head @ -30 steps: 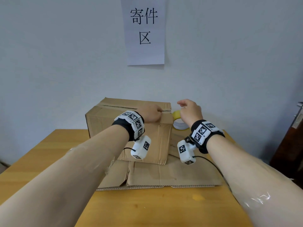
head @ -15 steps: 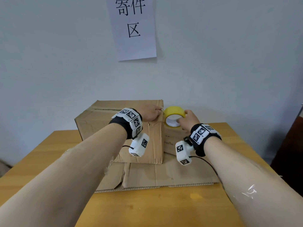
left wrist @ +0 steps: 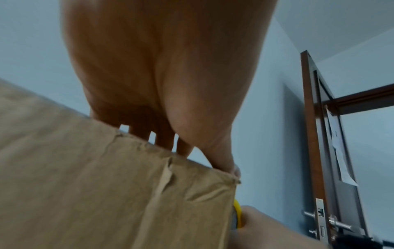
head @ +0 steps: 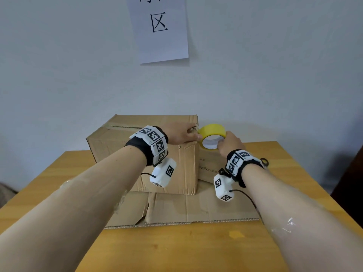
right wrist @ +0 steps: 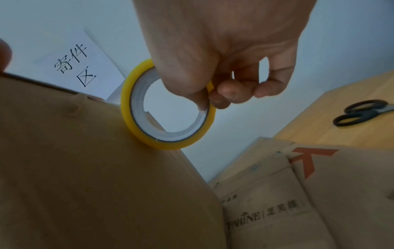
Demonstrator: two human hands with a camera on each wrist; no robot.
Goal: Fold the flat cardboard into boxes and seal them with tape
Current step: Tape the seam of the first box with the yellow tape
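While the wooden table (head: 196, 248) carries a sheet of flat cardboard (head: 196, 211), a folded box (head: 121, 142) stands on that sheet near the wall. At the box's top right corner rests the left hand (head: 179, 134), fingers laid flat on the top and thumb against the edge. Just right of that corner, touching the box, is the yellow tape roll (right wrist: 168, 107), pinched by the right hand (right wrist: 224, 50) with thumb inside the ring. Black scissors (right wrist: 362, 112) lie apart on the table.

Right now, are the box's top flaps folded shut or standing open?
Shut: the box top lies flat, left hand pressing it.
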